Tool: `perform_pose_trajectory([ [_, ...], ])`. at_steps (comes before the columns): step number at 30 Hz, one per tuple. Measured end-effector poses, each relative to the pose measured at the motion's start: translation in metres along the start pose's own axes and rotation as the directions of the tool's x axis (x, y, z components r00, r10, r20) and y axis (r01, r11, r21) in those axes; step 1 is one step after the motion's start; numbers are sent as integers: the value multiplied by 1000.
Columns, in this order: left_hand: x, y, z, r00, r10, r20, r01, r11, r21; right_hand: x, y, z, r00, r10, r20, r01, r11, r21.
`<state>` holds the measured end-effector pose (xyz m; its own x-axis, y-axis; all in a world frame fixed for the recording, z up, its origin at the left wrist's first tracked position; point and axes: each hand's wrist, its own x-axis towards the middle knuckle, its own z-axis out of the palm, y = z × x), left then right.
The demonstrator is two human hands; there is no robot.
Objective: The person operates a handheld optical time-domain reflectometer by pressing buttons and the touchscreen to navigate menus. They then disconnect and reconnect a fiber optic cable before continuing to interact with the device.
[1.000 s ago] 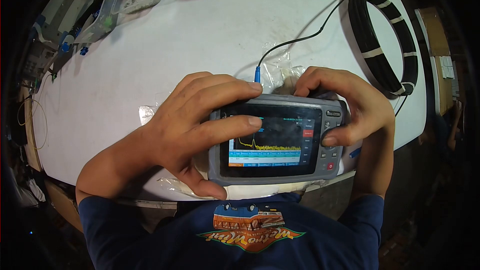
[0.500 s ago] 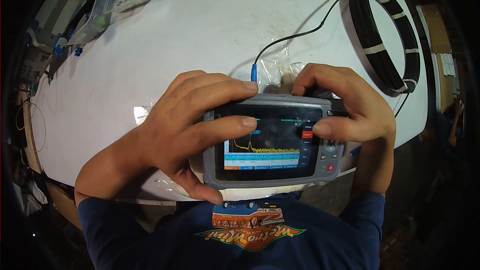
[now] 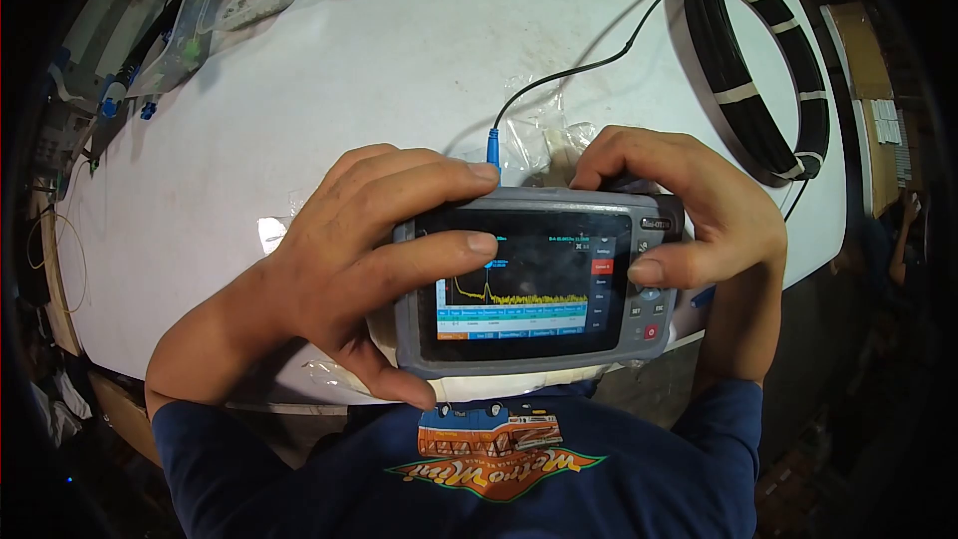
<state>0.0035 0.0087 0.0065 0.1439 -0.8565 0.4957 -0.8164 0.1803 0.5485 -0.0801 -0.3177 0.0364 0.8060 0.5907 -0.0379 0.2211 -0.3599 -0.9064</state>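
Both hands grip a grey handheld tester (image 3: 529,284) just above the white desk (image 3: 349,80) edge: left hand (image 3: 369,250) wrapped around its left side, right hand (image 3: 689,215) clasping the right, thumb on its screen edge.

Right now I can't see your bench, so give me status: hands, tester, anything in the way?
Left hand and right hand both grip the handheld tester. Screen lit, trace showing. Blue connector plugged in top; black cable coil lies apart.

Handheld tester (image 3: 534,289): grey casing, lit screen showing yellow trace, red button lower right; held level over the table's (image 3: 399,70) near edge; blue-tipped cable (image 3: 559,80) plugged on top.
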Motion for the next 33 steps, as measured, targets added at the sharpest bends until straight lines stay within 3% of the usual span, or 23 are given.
perform_pose_trajectory([
  [11,1,-1,1,1000,4,-11,-4,1000,-16,-1,1,-4,998,-67,23,65,997,49],
  [16,0,-1,2,1000,15,-22,-15,1000,-8,0,1,-7,998,-15,58,7,991,133],
  [28,1,-1,2,999,27,-30,-27,1000,-1,0,-1,-8,997,-44,69,43,999,15],
  [33,1,0,1,1000,15,-24,-16,1000,-5,-1,1,-6,998,-32,45,28,997,76],
])
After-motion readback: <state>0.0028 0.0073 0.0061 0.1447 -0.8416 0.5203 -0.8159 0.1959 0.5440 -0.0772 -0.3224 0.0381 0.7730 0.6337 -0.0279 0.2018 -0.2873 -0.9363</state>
